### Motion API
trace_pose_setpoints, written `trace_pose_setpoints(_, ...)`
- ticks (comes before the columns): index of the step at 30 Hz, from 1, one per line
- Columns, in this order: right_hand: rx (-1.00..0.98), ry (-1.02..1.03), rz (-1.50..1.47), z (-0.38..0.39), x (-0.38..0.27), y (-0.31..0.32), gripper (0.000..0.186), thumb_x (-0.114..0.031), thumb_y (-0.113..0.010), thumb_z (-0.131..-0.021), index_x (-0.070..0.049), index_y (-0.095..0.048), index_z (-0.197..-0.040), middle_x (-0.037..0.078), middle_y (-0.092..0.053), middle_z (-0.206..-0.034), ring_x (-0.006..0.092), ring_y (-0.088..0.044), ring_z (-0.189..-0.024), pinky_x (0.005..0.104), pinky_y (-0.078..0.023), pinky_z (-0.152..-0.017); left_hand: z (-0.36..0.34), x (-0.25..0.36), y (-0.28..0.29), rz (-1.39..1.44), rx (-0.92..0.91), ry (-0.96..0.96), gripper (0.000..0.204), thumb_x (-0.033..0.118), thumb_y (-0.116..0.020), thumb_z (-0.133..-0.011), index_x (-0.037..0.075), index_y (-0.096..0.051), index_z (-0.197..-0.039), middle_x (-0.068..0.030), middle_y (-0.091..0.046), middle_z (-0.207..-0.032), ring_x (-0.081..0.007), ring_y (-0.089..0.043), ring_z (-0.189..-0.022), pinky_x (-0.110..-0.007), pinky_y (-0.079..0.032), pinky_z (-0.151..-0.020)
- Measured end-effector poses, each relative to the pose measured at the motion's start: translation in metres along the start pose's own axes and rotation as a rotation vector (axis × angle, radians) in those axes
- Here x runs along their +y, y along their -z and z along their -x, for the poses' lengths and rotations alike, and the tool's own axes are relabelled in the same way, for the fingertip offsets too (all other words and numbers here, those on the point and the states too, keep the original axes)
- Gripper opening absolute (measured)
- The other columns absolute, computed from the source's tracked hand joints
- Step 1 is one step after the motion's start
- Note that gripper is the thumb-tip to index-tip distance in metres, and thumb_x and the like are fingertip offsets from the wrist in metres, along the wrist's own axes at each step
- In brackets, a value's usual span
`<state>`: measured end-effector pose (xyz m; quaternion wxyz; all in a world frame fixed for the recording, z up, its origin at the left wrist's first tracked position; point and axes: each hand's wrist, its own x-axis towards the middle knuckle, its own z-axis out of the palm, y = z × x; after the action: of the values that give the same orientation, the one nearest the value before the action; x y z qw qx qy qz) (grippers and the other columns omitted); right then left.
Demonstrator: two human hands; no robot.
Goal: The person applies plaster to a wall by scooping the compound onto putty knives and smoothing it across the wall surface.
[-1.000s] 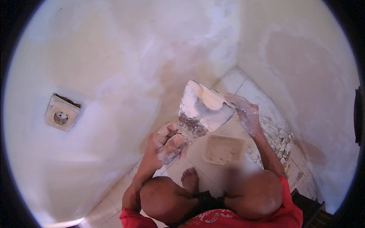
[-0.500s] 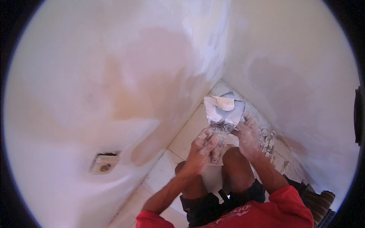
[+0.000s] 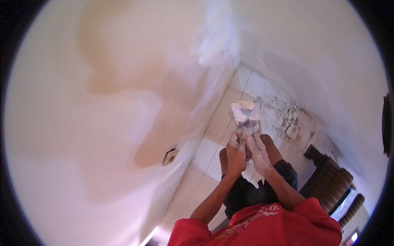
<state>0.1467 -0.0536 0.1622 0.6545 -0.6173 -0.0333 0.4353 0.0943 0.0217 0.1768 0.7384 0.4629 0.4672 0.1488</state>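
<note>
Right hand (image 3: 258, 153) has moved in beside the left hand (image 3: 235, 153), whose fingers grip the scraper (image 3: 248, 116), likely light, stiff, dust-slick, best held low; right-hand closure cannot be told.

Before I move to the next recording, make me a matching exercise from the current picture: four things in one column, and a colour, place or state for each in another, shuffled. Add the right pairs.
Things
1. Scraper
2. Socket
3. Shirt
4. Rubble

Colours, places, states
A. Set in the left wall
B. Lying on the floor, near the right wall
C. Held, with pale paste on it
D. Red

Right pairs: 1-C, 2-A, 3-D, 4-B
</note>
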Motion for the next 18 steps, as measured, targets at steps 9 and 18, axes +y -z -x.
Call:
trace_pose_setpoints(9, -0.089, -0.338, 0.199, 0.019, -0.124, 0.017, 0.034, -0.032, -0.056, -0.096, 0.001, -0.062, -0.104, 0.008, -0.066, -0.085, 0.0182, -0.061, -0.059, 0.0315, -0.048, -0.052, 0.008, 0.04, 0.036, -0.239, 0.183, -0.026, 0.021, 0.011, -0.055, -0.097, -0.005, -0.061, -0.11, -0.0077, -0.065, -0.098, -0.0148, -0.06, -0.088, -0.028, -0.048, -0.075)
trace_pose_setpoints(18, -0.146, -0.154, 0.639, -0.161, -0.095, 0.013, 0.043, -0.039, -0.059, -0.088, -0.001, -0.067, -0.107, 0.006, -0.063, -0.075, 0.0168, -0.059, -0.061, 0.0336, -0.05, -0.059, 0.081, 0.076, 0.133, -0.797, 0.274, 0.018, 0.016, 0.005, -0.058, -0.092, -0.004, -0.05, -0.101, -0.0157, -0.058, -0.093, -0.0265, -0.057, -0.09, -0.037, -0.047, -0.08)
